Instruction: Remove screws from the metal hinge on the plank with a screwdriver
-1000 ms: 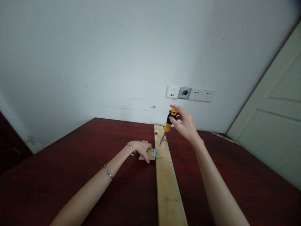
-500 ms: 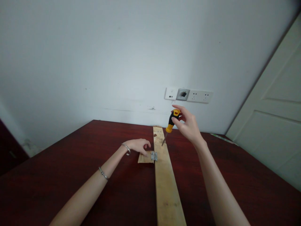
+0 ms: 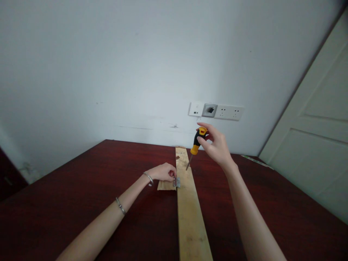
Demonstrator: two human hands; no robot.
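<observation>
A black-and-yellow screwdriver [image 3: 199,139] is held by its handle in my right hand [image 3: 217,146], tilted with its tip down over the long wooden board [image 3: 190,214]. A metal hinge [image 3: 176,182] lies across the seam between that board and a small wooden piece [image 3: 166,186] at its left side. Over the hinge's left leaf, my left hand [image 3: 164,172] has thumb and fingertips drawn together in a pinch. Whatever is between those fingertips, if anything, is too small to make out.
The dark red tabletop [image 3: 130,221] runs back to a white wall [image 3: 122,65]. Sockets and switches [image 3: 228,112] are set in the wall behind my right hand. A white panelled door [image 3: 318,145] stands at the right. A thin strip [image 3: 257,161] lies near the table's back right edge.
My left hand has moved slightly right onto the hinge, and its fingers have closed from a loose spread into a pinch. My right hand still holds the screwdriver in nearly the same place.
</observation>
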